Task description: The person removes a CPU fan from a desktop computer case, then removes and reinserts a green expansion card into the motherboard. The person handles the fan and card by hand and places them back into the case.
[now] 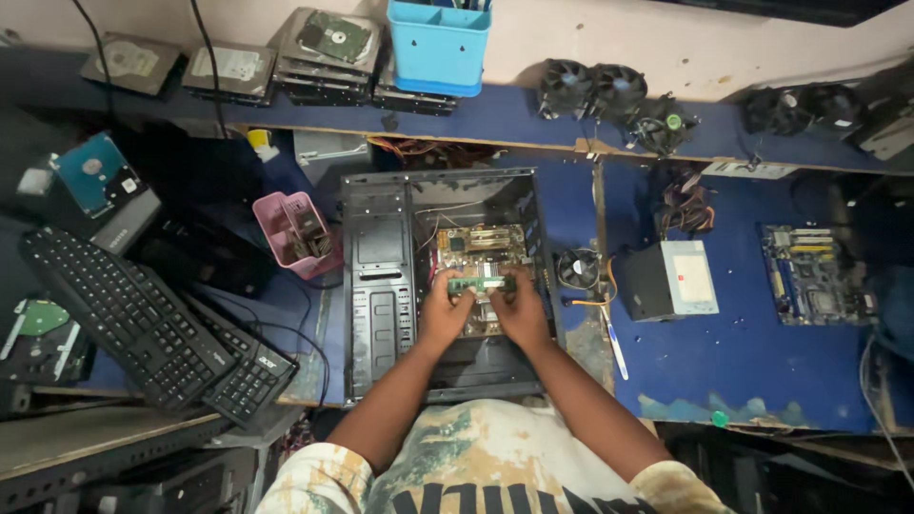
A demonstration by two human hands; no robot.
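An open black computer case point(381, 286) lies on its side on the blue bench, with a motherboard point(481, 246) inside. My left hand point(446, 309) and my right hand point(522, 306) both grip a green memory stick point(481, 283), one at each end, and hold it flat over the motherboard's lower part. Thin wires run across the case's inside above the board.
Two black keyboards point(143, 324) lie at the left, next to a pink tub point(276, 224) of small parts. A power supply point(671, 279), a loose fan point(578, 268) and a bare motherboard point(817, 274) sit at the right. Hard drives point(328, 48), a blue bin point(438, 43) and fans point(590, 88) line the back.
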